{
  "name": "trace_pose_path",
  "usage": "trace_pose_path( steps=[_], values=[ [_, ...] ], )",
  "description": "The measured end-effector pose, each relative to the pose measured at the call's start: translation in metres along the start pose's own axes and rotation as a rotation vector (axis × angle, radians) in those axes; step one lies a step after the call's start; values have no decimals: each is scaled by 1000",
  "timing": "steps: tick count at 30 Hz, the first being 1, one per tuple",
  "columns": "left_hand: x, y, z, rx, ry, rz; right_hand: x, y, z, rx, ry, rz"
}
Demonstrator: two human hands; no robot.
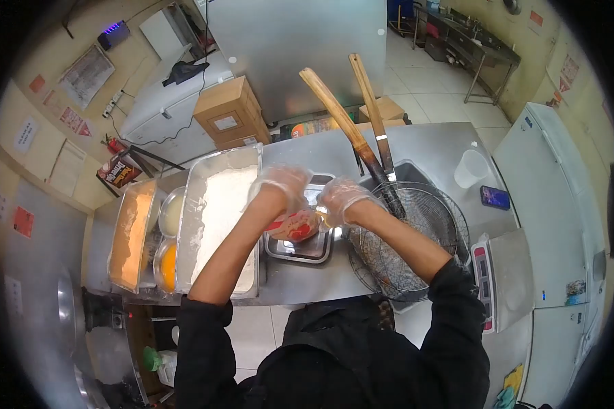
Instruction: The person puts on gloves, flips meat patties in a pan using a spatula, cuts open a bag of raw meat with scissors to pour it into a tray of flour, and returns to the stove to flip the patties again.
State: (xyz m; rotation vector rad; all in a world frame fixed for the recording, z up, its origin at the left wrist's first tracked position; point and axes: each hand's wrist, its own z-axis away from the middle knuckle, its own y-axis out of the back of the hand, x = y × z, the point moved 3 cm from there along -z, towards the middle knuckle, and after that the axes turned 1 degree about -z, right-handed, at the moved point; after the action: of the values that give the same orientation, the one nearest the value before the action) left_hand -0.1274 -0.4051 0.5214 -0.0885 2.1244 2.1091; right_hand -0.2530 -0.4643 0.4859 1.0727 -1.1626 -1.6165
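Note:
Both my hands wear clear plastic gloves. Between them is a red and white printed plastic bag [297, 225], partly hidden behind my left wrist. Fingers bent, my left hand [286, 184] grips the upper part of the bag. My right hand [344, 198] is closed at the bag's right side, where a small yellowish bit shows at the fingertips. Below the bag, a shallow metal tray [300, 258] lies on the steel table [293, 285]. A deep pan of white flour [218, 204] stands just left of my left arm.
Further left are a pan of orange powder [133, 235] and a bowl with orange-yellow contents [168, 264]. On the right are wire strainers [416, 238] with long wooden handles [334, 105], a white cup [471, 169], a phone [494, 197] and a scale [484, 279].

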Motion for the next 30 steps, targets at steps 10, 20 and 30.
trace_pose_path(
  steps=[10, 20, 30],
  values=[
    [-1, -42, -13, -303, -138, -147, 13, -8, 17, 81, -25, 15],
    [-6, -47, -5, -102, -299, -118, 12, -1, 8, 64, -24, -14],
    [-9, -47, -3, 2, -433, 3, 17, 6, 12, 38, 28, -14]
  ],
)
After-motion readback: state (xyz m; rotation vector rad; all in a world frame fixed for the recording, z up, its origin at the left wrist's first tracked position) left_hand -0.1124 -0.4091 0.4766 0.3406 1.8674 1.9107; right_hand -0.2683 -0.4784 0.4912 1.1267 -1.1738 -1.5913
